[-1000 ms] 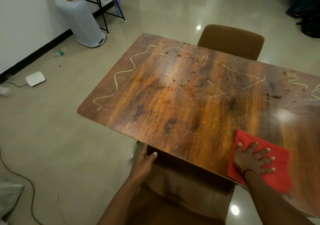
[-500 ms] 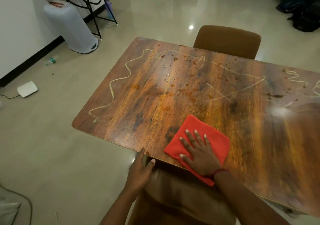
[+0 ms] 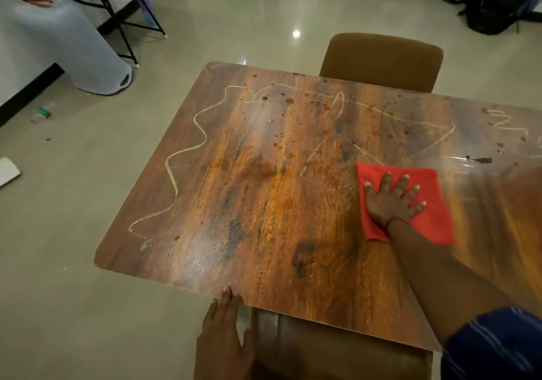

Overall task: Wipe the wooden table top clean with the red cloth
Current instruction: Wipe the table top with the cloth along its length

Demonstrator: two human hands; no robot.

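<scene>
The wooden table top (image 3: 264,203) fills the middle of the view, marked with pale squiggly lines and dark red-brown spots, mostly on its far half. The red cloth (image 3: 434,218) lies flat on the table right of centre. My right hand (image 3: 391,201) presses down on the cloth with its fingers spread. My left hand (image 3: 224,335) is at the near table edge, fingertips touching the rim, resting on the back of the near chair.
A brown chair (image 3: 381,60) stands at the far side and another brown chair (image 3: 322,347) is tucked under the near edge. A white bin (image 3: 67,48) and a black metal stand (image 3: 123,13) are at the far left. Dark bags (image 3: 498,1) lie at the far right on the floor.
My right hand has slid the red cloth from the near edge away and to the right, toward the table's middle. My left hand stays at the near edge.
</scene>
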